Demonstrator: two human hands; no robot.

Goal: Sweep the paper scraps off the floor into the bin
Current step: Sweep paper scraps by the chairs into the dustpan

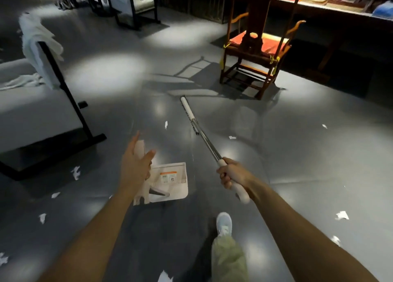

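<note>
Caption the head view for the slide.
Right hand grips broom; left hand open at dustpan; paper scraps litter floor.

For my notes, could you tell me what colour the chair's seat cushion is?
Orange-red seat cushion, clearest in the head view.

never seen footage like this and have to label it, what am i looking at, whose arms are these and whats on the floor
There is no machine here: a person wears a camera on the head, so the one picture looks forward and down over their own two bare arms. The right hand grips the white end of a broom, whose metal pole slants out across the floor. The left hand is open, fingers straight, by the upright handle of a white dustpan that lies on the floor. Torn paper scraps lie scattered around. Ahead stands a wooden chair with a red seat; the person's shoe shows below.
</note>
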